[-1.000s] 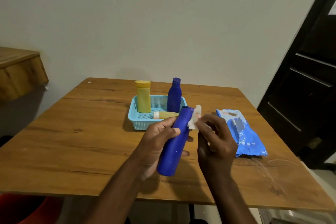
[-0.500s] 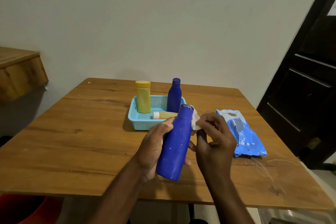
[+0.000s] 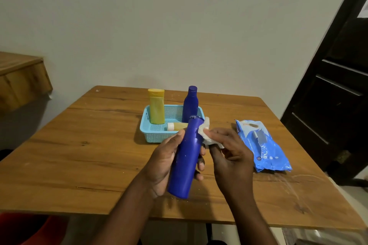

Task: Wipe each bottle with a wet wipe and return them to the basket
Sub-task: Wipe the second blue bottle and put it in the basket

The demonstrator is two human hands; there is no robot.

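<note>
The left hand [image 3: 165, 165] is wrapped round a tall blue plastic bottle [image 3: 186, 157] above the wooden table [image 3: 89, 155]; a crumpled white wet wipe [image 3: 207, 135] is pinched against its neck by the right hand [image 3: 229, 153]. Wiping appears underway; the body should be rubbed next, before return to the light-blue perforated plastic basket [image 3: 148, 131].

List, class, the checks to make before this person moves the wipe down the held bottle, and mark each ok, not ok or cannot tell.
1. Left hand grips the held bottle firmly: ok.
2. Right hand pinches the wipe: ok.
3. Wipe touches the bottle near its cap: ok.
4. Wipe is still wet: cannot tell.
5. Basket has room for its return: ok; the yellow bottle, blue bottle and small bottle leave space.
6. Wipe pack within reach: ok.
</note>
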